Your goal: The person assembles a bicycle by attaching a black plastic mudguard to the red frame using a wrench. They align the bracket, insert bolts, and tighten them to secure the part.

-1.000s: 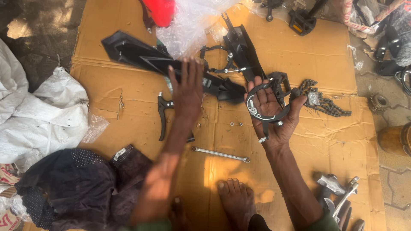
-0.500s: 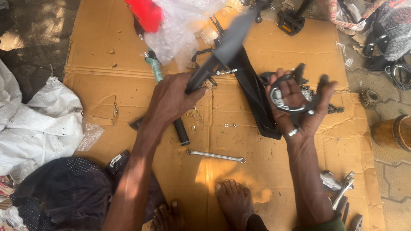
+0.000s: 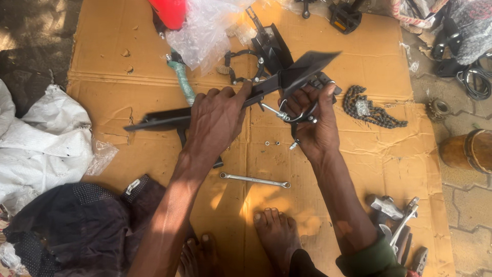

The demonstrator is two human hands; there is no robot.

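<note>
My left hand [image 3: 218, 115] grips the middle of a long black plastic mudguard [image 3: 159, 119], held level above the brown cardboard sheet [image 3: 102, 56]. My right hand [image 3: 313, 125] is closed on a black brake caliper with a metal wire stay [image 3: 287, 115], right under the mudguard's wider right end [image 3: 307, 65]. Both hands hold their parts against each other. Small nuts and washers [image 3: 271, 143] lie on the cardboard just below the hands.
A silver spanner [image 3: 254, 180] lies in front of my bare feet [image 3: 279, 231]. A bicycle chain [image 3: 374, 110] lies to the right, with clear plastic wrap [image 3: 205, 31] and a red part [image 3: 169, 11] further back. Tools [image 3: 400, 215] sit at lower right, white sacks [image 3: 41, 138] at left.
The left hand picked the mudguard up off the cardboard and swung it level. The right hand, first open under the brake caliper, has closed on it and moved in under the mudguard.
</note>
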